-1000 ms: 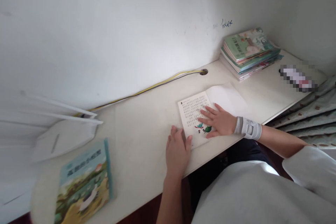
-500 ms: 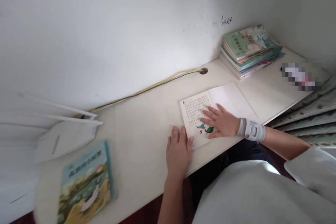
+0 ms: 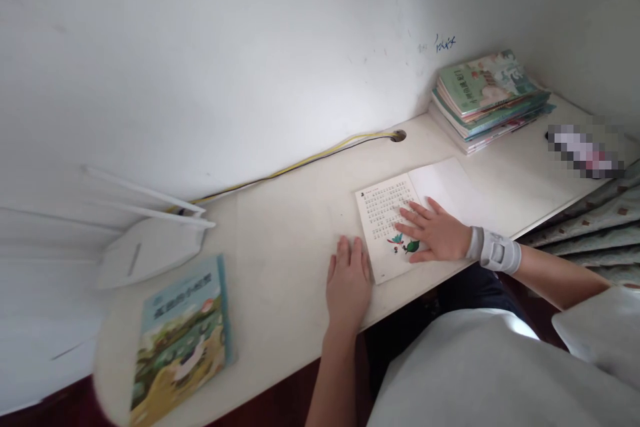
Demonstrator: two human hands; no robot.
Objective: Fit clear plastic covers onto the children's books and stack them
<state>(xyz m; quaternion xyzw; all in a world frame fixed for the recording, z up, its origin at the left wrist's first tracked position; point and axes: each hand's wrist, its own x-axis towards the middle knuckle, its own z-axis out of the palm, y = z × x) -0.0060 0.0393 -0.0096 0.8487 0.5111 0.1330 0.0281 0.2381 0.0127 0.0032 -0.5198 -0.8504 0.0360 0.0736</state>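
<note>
An open book [image 3: 387, 213] lies on the white desk [image 3: 290, 233], its left page printed with text and a small coloured picture, its right page pale and blank-looking. My right hand [image 3: 440, 233], with a grey-white band at the wrist, rests spread across the book, fingertips on the printed page. Flat on the desk just left of the book's lower left edge is my left hand [image 3: 349, 283], palm down with nothing in it.
A stack of books [image 3: 490, 100] stands at the back right, near a pixelated object [image 3: 583, 150]. At the left are a white router [image 3: 155, 247] and a book with a blue and yellow cover [image 3: 183, 340]. Cables [image 3: 300, 163] run along the wall to a desk hole.
The whole view has shifted, so things sit further right in the picture. My left thumb has drawn in from the page's edge toward my fingers; my right hand stays on the book.
</note>
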